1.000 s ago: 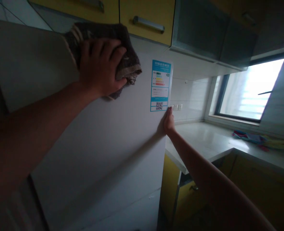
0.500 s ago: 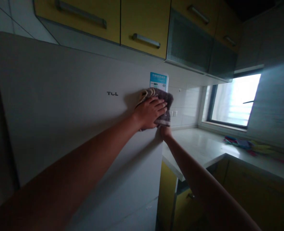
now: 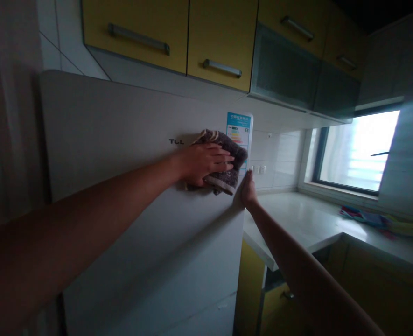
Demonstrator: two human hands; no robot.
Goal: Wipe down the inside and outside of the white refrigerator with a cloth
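A folded dark brown towel [image 3: 231, 161] with pale stripes along its edges lies against the light-coloured refrigerator door [image 3: 150, 224]. My left hand [image 3: 202, 161] presses on it from the front, fingers spread across the cloth and holding it to the door. Just left of that hand is the TCL logo [image 3: 176, 141]. An energy label [image 3: 239, 120], partly covered by the towel, is stuck near the door's right edge. My right hand [image 3: 248, 191] rests against that edge, apart from the towel, with its fingers pointing upward.
Yellow wall cabinets [image 3: 223, 37] with bar handles hang above the refrigerator. To the right runs a white countertop [image 3: 293, 212] with a protruding corner and colourful cloths [image 3: 377, 220] on it. A window [image 3: 360, 151] stands beyond, and wall sockets [image 3: 260, 169] sit behind the counter.
My left hand and the towel have moved left and slightly down, uncovering more of the label. My right hand, partly behind the towel before, now shows separately at the door edge. The view has shifted.
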